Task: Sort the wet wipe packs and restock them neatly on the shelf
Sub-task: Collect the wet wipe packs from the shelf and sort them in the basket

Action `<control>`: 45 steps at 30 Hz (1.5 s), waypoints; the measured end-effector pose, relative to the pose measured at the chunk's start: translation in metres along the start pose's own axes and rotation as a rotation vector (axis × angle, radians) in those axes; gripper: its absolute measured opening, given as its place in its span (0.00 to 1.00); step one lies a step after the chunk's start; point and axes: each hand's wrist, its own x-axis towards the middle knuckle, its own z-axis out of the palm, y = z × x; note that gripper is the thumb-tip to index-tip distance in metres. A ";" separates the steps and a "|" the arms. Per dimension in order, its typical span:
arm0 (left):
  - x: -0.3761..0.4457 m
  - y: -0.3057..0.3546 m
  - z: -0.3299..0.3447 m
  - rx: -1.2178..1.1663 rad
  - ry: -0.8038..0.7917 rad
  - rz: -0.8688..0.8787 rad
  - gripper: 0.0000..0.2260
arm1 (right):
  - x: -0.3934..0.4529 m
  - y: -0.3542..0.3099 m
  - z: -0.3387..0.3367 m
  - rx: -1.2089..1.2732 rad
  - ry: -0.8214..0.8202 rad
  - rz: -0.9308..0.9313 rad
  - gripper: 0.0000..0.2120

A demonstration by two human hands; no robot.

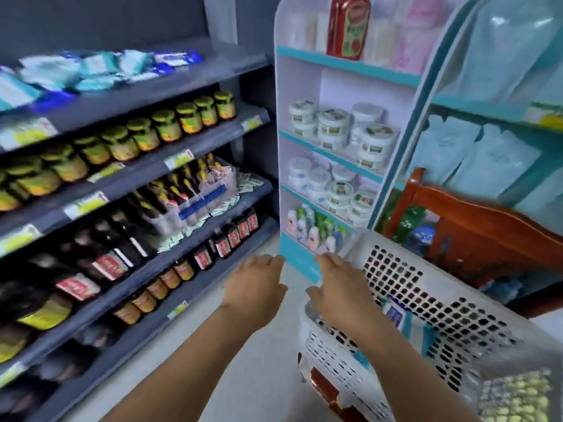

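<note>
Wet wipe packs (394, 315) in white basket (438, 300), both hands' fingers loose, empty, above it

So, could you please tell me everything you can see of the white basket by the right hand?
The white basket looks like moulded plastic, its walls pierced by rows of small holes under a solid rim. It sits tilted at the lower right, beside the white and teal display stand and in front of a wooden chair. Inside, a blue and white wipe pack shows. The right hand reaches over its near rim, apparently touching it; the left hand is apart.
</note>
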 end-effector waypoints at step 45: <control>-0.149 -0.603 -0.265 0.077 0.503 -0.943 0.21 | 0.236 -0.682 0.006 -0.079 0.028 -0.937 0.25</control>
